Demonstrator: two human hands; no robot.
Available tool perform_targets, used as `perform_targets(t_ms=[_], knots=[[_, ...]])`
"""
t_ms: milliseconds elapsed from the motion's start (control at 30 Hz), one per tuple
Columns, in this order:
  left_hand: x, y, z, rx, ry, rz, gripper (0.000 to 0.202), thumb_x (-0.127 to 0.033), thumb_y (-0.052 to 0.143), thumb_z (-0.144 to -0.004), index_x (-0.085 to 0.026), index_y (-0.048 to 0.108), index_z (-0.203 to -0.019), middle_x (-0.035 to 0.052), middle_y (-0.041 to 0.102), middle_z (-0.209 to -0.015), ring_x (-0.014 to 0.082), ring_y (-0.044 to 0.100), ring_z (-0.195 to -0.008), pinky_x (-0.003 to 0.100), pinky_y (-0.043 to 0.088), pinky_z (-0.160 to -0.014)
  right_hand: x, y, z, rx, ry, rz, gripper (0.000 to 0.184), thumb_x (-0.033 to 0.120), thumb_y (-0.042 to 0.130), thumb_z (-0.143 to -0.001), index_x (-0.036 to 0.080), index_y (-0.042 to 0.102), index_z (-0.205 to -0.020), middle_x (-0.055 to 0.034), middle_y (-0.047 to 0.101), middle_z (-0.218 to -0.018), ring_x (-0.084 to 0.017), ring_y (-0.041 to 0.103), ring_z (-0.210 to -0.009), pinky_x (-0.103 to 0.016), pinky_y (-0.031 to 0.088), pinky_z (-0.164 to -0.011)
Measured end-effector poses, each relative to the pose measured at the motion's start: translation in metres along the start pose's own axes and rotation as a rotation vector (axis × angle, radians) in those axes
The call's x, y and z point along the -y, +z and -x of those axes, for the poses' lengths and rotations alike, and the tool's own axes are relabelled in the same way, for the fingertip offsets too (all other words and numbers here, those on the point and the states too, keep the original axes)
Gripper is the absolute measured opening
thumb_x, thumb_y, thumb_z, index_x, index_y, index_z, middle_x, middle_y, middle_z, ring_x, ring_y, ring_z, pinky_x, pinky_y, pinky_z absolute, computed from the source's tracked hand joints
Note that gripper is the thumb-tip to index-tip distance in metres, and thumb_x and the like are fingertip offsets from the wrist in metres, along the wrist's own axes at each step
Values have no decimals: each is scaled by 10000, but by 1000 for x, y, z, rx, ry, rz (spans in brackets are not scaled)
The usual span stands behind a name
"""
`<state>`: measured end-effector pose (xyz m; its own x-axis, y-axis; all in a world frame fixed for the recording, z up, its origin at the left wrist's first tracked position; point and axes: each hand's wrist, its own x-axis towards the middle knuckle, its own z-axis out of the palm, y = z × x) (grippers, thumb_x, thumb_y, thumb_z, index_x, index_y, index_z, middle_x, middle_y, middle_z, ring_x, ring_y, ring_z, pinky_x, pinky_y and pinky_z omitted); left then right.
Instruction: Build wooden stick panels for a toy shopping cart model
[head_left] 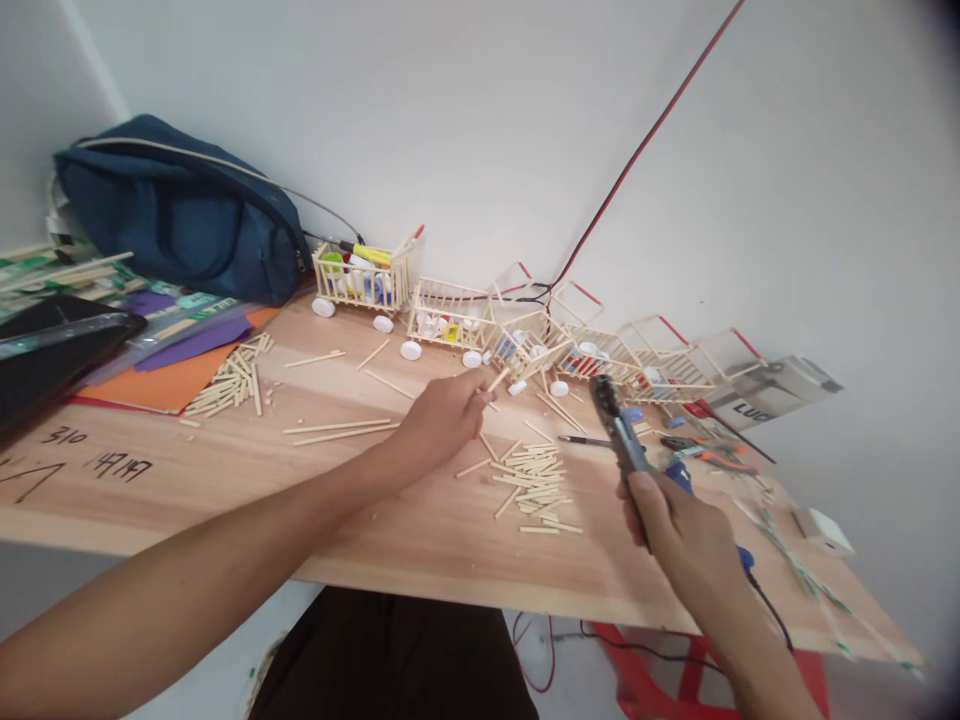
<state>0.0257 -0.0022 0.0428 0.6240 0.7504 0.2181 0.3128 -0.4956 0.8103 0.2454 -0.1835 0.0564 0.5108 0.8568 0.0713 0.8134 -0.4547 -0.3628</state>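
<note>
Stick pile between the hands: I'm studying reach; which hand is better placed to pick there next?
Likely the left hand, close to the stick pile, apparently holding just one stick; the right hand grips a metal tool.

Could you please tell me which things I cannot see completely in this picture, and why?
All in the head view:
- Wooden stick: its near end is hidden by the fingers of the left hand.
- Metal hand tool: its handles are mostly covered by the right hand.
- Blue corded tool: its middle is behind the right hand.
- Black flat object: cut off by the left edge.
</note>
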Motion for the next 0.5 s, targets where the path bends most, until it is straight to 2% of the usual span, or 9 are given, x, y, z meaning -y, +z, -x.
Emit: perform_targets(t_ms=[100, 167, 300, 367, 500], knots=[[2, -7, -3, -21, -39, 134, 166, -237, 408, -906, -193, 514, -786, -39, 602, -591, 119, 542, -537, 237, 378, -583, -22, -19, -7, -66, 117, 160, 613, 763, 265, -816, 245, 584, -737, -59, 651, -635, -258, 625, -622, -332, 416, -585], [5, -10, -5, -28, -19, 173, 173, -241, 423, -900, -184, 518, -766, -27, 637, -653, 111, 565, -576, 231, 387, -598, -40, -32, -14, -95, 216, 311, 627, 790, 295, -768, 256, 621, -795, -99, 667, -687, -315, 636, -681, -368, 424, -588], [14, -18, -11, -100, 114, 91, 243, -283, 483, -877, -162, 609, -708, -8, 642, -694, 118, 566, -667, 228, 373, -624, -88, -55, -23, -62, 427, 442, 695, 791, 346, -742, 227, 655, -1004, -200, 693, -916, -380, 655, -831, -433, 460, -680], [20, -23, -15, -135, 113, 60, 258, -296, 501, -863, -158, 645, -699, -14, 626, -654, 117, 543, -642, 225, 361, -610, -119, -60, -25, -30, 533, 439, 723, 791, 364, -733, 212, 641, -1067, -220, 693, -945, -402, 655, -853, -453, 465, -713], [26, -31, -20, -189, 55, 50, 212, -263, 530, -808, -152, 696, -736, -15, 642, -654, 125, 551, -645, 218, 381, -609, -182, -58, -23, -49, 514, 442, 675, 747, 394, -726, 244, 625, -1113, -213, 693, -884, -403, 663, -876, -467, 465, -759]])
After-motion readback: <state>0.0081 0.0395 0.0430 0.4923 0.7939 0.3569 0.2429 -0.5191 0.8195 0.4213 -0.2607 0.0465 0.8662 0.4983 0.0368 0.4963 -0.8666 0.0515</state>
